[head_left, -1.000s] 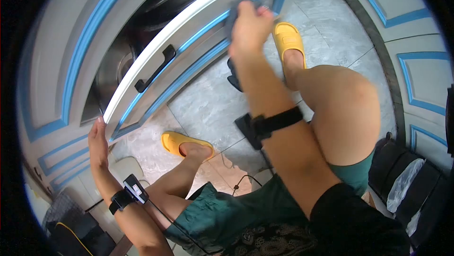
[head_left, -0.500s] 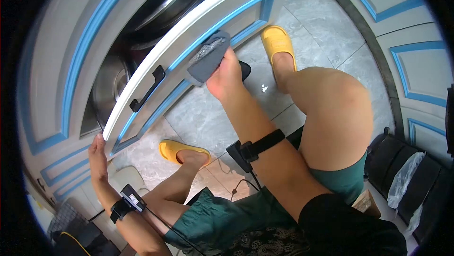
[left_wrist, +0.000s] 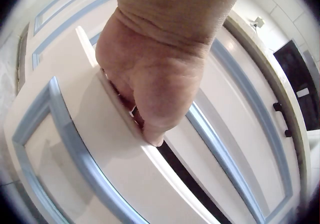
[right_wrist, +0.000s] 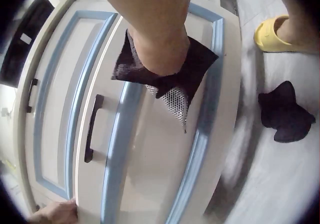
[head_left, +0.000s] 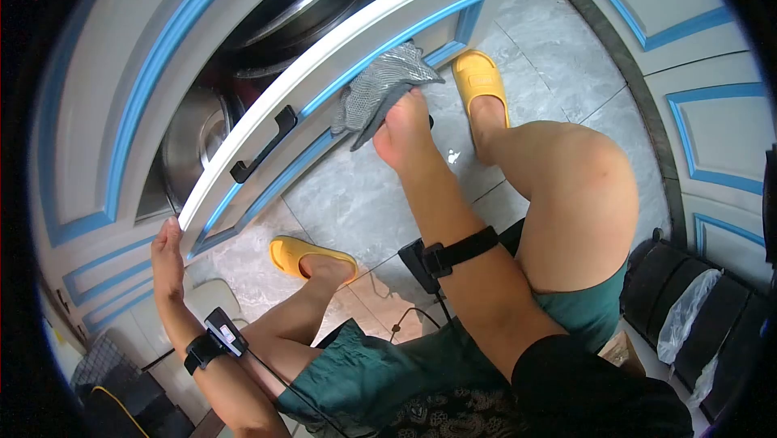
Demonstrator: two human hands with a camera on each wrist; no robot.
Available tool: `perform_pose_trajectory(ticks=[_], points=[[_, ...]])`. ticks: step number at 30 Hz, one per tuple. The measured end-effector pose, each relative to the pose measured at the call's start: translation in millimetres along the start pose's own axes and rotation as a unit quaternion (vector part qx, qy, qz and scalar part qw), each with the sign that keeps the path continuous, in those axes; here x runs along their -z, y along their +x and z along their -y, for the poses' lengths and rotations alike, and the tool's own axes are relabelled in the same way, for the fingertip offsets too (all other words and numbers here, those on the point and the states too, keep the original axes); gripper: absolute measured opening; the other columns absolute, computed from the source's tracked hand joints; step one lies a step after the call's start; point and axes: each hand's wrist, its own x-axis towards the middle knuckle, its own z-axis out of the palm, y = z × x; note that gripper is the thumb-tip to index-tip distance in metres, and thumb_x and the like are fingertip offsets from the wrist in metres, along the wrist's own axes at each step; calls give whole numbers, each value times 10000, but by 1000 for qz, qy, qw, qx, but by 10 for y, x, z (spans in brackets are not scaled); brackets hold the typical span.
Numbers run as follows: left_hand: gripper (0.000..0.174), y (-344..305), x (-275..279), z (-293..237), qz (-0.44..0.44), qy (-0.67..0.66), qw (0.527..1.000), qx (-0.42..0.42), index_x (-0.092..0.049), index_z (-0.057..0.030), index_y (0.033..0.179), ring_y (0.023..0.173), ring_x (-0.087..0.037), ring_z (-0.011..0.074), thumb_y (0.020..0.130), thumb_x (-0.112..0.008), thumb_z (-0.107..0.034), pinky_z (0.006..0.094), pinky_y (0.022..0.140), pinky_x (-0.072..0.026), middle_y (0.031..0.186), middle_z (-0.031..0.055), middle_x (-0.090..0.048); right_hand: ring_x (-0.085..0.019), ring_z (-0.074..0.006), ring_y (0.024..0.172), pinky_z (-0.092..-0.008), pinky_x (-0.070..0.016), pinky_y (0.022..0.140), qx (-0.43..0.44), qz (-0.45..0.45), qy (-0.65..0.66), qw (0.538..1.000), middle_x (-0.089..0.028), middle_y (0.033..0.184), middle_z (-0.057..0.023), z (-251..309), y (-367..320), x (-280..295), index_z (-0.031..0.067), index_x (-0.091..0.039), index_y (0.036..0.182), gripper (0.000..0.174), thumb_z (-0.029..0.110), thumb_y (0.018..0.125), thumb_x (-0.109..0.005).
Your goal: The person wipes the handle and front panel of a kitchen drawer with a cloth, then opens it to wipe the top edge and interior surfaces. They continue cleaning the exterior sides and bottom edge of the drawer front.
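A white drawer front with blue trim stands pulled out, a black handle on its face. My left hand grips its near end, thumb along the top edge and fingers over the far side. Against the outer face, to the right of the handle, my right hand holds a grey cloth with a silvery mesh side. The cloth hides my right fingertips. In the right wrist view the cloth bunches under the hand, one mesh corner hanging down over the panel.
Metal pans sit inside the drawer. Below it, a dark, irregularly shaped thing lies on the grey tiled floor beside a yellow slipper. More blue-trimmed cabinets line the right, with a black bag near them.
My right hand came from the drawer front's far end toward the handle, then shifted slightly back right. The cloth now spreads with its mesh side showing. My left hand stays at the edge.
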Motion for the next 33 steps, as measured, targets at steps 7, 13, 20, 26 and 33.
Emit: perform_pose_trajectory(ticks=[7,13,20,26,33], points=[[501,17,13,0,0,4,1000,-11,-636,7,1140,953,-517,140,974,-493,-444,272,914,-376,1006,40,-618,-626,-221,844,-316,-481,786,136,-123,-446,876,-674,917,-108,101,149,-177,-19,-641,979,268,53,722,-614],[499,71,11,79,-22,7,1000,3,-625,5,1157,962,-511,134,980,-479,-438,275,914,-377,1015,37,-614,-587,-172,813,-325,-480,669,113,-175,-407,890,-636,840,-98,715,489,-335,-44,-611,904,186,89,783,-567],[472,103,19,71,3,9,1000,-22,-625,14,1090,931,-478,111,977,-483,-422,256,901,-368,965,0,-576,-544,-165,682,-361,-466,605,161,-221,-262,926,-609,772,-116,1130,667,-390,-60,-601,864,192,102,774,-555],[477,23,-31,-49,-19,-4,1000,-10,-629,22,1070,908,-482,109,971,-493,-425,252,875,-382,945,3,-580,-567,-174,899,-308,-467,785,112,-116,-376,912,-609,1054,-108,-84,85,-346,-35,-546,1178,379,132,838,-566],[489,35,-22,-36,13,-35,998,-42,-619,36,1094,913,-514,140,961,-515,-422,276,888,-402,943,56,-619,-560,-128,830,-271,-458,753,48,-106,-367,923,-626,942,-54,-1321,-573,-503,0,-587,1099,265,138,873,-577]])
